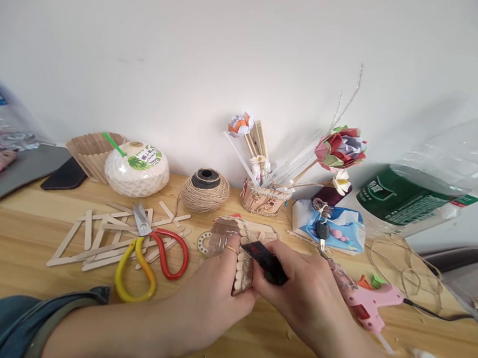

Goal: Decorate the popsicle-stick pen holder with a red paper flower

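Clasping a small clear container edged with wooden sticks [240, 272] in the fingers of the left hand [215, 288], mid-tabletop [21, 230], right of scissors [154, 233]; clamping a black tool [274, 268] close beside it in the fingers of the right hand [303, 280].

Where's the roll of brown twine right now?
In the head view, the twine roll sits on the table near the wall, left of centre, between the white coconut and the small flower basket.

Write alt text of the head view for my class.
A person's left hand holds a craft-stick piece while the right hand holds a black tool close to it. Scissors, loose sticks, twine and a pink glue gun lie nearby.
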`<state>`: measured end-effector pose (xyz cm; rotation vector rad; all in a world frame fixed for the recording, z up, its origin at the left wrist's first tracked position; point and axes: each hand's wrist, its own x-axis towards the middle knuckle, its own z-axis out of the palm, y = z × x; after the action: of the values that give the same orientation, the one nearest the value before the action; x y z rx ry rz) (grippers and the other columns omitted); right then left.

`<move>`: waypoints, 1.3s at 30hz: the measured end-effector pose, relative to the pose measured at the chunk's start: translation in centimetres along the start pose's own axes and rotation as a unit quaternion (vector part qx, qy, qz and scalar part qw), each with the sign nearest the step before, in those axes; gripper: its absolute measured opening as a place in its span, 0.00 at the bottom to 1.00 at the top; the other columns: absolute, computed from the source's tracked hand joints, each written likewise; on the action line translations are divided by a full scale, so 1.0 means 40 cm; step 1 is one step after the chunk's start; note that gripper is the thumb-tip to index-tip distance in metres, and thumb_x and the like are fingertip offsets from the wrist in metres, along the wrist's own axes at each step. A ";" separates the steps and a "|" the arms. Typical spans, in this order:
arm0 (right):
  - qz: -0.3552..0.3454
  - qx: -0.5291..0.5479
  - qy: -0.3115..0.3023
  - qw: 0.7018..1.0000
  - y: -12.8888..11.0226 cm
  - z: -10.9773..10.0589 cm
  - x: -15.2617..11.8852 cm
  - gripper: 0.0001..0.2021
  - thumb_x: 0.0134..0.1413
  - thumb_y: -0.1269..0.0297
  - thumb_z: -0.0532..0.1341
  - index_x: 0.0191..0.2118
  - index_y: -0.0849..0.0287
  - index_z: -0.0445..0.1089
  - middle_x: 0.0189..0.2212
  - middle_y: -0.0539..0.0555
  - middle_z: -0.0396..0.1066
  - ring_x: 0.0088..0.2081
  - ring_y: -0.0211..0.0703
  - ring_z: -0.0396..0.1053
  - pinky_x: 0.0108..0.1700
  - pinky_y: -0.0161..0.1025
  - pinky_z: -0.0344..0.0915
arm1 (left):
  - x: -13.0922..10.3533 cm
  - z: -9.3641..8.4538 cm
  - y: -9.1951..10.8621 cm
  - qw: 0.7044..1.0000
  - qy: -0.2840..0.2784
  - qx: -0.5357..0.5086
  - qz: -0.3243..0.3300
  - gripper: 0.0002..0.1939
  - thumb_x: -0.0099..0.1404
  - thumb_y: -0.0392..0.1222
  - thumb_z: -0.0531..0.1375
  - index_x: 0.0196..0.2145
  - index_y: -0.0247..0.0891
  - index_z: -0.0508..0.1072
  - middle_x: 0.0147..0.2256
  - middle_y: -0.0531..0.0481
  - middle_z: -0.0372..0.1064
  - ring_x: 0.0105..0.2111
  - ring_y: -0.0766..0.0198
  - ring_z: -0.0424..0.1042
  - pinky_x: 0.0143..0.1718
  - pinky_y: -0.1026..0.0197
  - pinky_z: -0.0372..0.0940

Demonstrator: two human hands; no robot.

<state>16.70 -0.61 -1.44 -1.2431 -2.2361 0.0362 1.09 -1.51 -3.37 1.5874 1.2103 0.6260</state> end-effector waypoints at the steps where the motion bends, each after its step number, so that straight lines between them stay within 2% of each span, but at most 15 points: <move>1: 0.012 0.021 -0.007 1.000 -0.003 -0.001 0.003 0.07 0.49 0.70 0.53 0.22 0.57 0.60 0.13 0.43 0.57 0.14 0.32 0.54 0.17 0.30 0.49 | -0.001 -0.001 0.001 1.000 -0.002 -0.002 0.000 0.23 0.59 0.39 0.55 0.51 0.37 0.57 0.40 0.42 0.69 0.42 0.49 0.70 0.44 0.46 0.64; 6: 0.060 0.121 -0.040 0.990 -0.009 -0.010 0.017 0.08 0.46 0.70 0.54 0.20 0.57 0.56 0.13 0.42 0.54 0.16 0.30 0.51 0.17 0.29 0.48 | -0.003 0.000 -0.002 0.999 0.006 -0.026 0.023 0.23 0.57 0.36 0.57 0.50 0.39 0.58 0.44 0.43 0.66 0.44 0.52 0.67 0.46 0.47 0.62; 10: 0.088 0.166 -0.074 0.979 -0.007 -0.011 0.019 0.07 0.47 0.69 0.53 0.21 0.57 0.57 0.15 0.43 0.54 0.18 0.32 0.52 0.19 0.29 0.50 | -0.001 0.000 -0.009 0.997 0.005 -0.054 0.054 0.22 0.58 0.35 0.58 0.50 0.40 0.58 0.48 0.43 0.64 0.47 0.53 0.65 0.49 0.48 0.60; 16: 0.097 0.197 -0.086 0.972 0.001 -0.007 0.018 0.07 0.47 0.69 0.53 0.21 0.57 0.55 0.16 0.43 0.52 0.19 0.32 0.51 0.20 0.30 0.49 | -0.002 -0.007 -0.006 0.994 -0.017 -0.082 0.074 0.20 0.60 0.38 0.59 0.49 0.41 0.59 0.48 0.45 0.66 0.48 0.54 0.66 0.50 0.50 0.61; 20: 0.094 0.211 -0.099 0.968 0.006 -0.006 0.018 0.07 0.47 0.70 0.54 0.21 0.57 0.56 0.16 0.43 0.52 0.19 0.31 0.50 0.20 0.30 0.49 | 0.000 -0.006 -0.006 0.992 -0.027 -0.097 0.075 0.21 0.60 0.38 0.59 0.50 0.43 0.58 0.46 0.48 0.68 0.45 0.56 0.67 0.48 0.50 0.62; 27: 0.098 0.234 -0.111 0.961 0.010 -0.011 0.017 0.06 0.47 0.70 0.54 0.22 0.57 0.58 0.16 0.43 0.53 0.19 0.31 0.51 0.20 0.29 0.50 | -0.002 -0.010 0.001 0.990 -0.037 -0.106 0.082 0.23 0.60 0.36 0.58 0.52 0.43 0.57 0.49 0.48 0.66 0.48 0.56 0.66 0.50 0.51 0.61; 32: 0.116 0.245 -0.127 0.954 0.009 -0.013 0.022 0.06 0.46 0.69 0.53 0.21 0.58 0.59 0.16 0.43 0.53 0.19 0.31 0.51 0.20 0.30 0.51 | -0.007 -0.010 0.000 0.990 -0.052 -0.109 0.066 0.18 0.60 0.39 0.59 0.48 0.41 0.60 0.46 0.48 0.68 0.46 0.55 0.67 0.51 0.49 0.61; 36: 0.114 0.276 -0.151 0.942 -0.006 -0.016 0.019 0.05 0.44 0.70 0.53 0.21 0.57 0.58 0.15 0.43 0.53 0.18 0.31 0.51 0.18 0.29 0.50 | 0.006 -0.017 0.000 0.982 -0.024 -0.173 0.074 0.18 0.60 0.36 0.59 0.48 0.40 0.60 0.50 0.47 0.66 0.50 0.57 0.65 0.53 0.52 0.59; 39: 0.126 0.297 -0.120 0.939 -0.004 -0.025 0.020 0.05 0.45 0.69 0.54 0.22 0.57 0.60 0.15 0.43 0.56 0.16 0.31 0.53 0.17 0.30 0.52 | 0.012 -0.027 0.003 0.975 -0.022 -0.209 0.077 0.20 0.60 0.32 0.59 0.49 0.39 0.60 0.53 0.47 0.64 0.53 0.58 0.64 0.55 0.54 0.57</move>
<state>16.76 -0.30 -0.16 -1.2059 -2.0051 0.9348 0.41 -0.64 -2.95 1.3344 0.8568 0.8782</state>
